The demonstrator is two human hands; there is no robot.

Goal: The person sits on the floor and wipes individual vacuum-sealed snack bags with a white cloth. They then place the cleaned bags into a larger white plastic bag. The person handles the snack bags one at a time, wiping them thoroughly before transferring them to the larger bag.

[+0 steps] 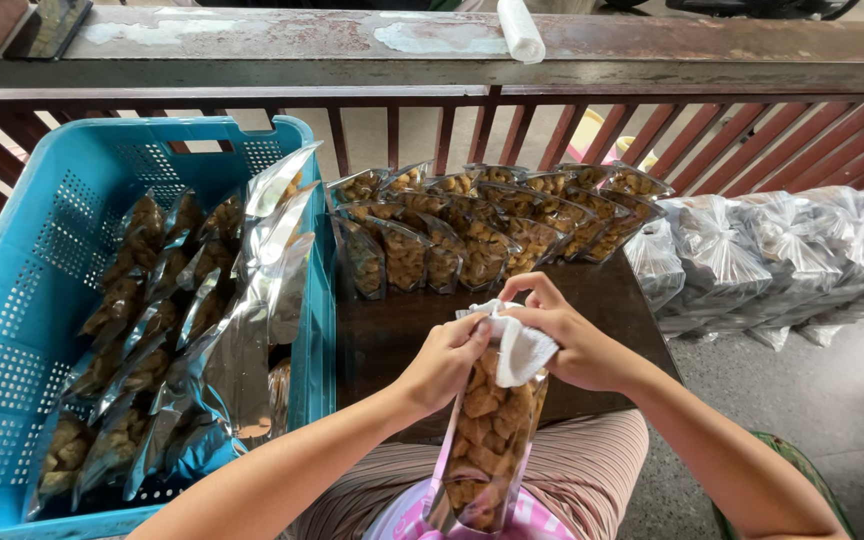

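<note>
— So, what are the fingers doing?

— The left hand [449,358] pinches the top of a clear snack pouch [487,440]. The right hand [569,345] grips a white cloth [522,345] and presses it on the pouch's open mouth. Both hands are closed tight on what they hold.

— Where is the pouch?

— It stands over the person's lap, just in front of the dark table [382,340].

— What does it look like?

— It is see-through with a shiny back, and it is full of brown, crunchy-looking chunks. The top looks not sealed yet.

— Is a lot done?

— I think so. Rows of filled pouches [482,225] stand on the table. More pouches lie in the blue crate [12,320] on the left, so it looks like plenty are left too. Tied clear bags [782,250] are piled on the right.
</note>
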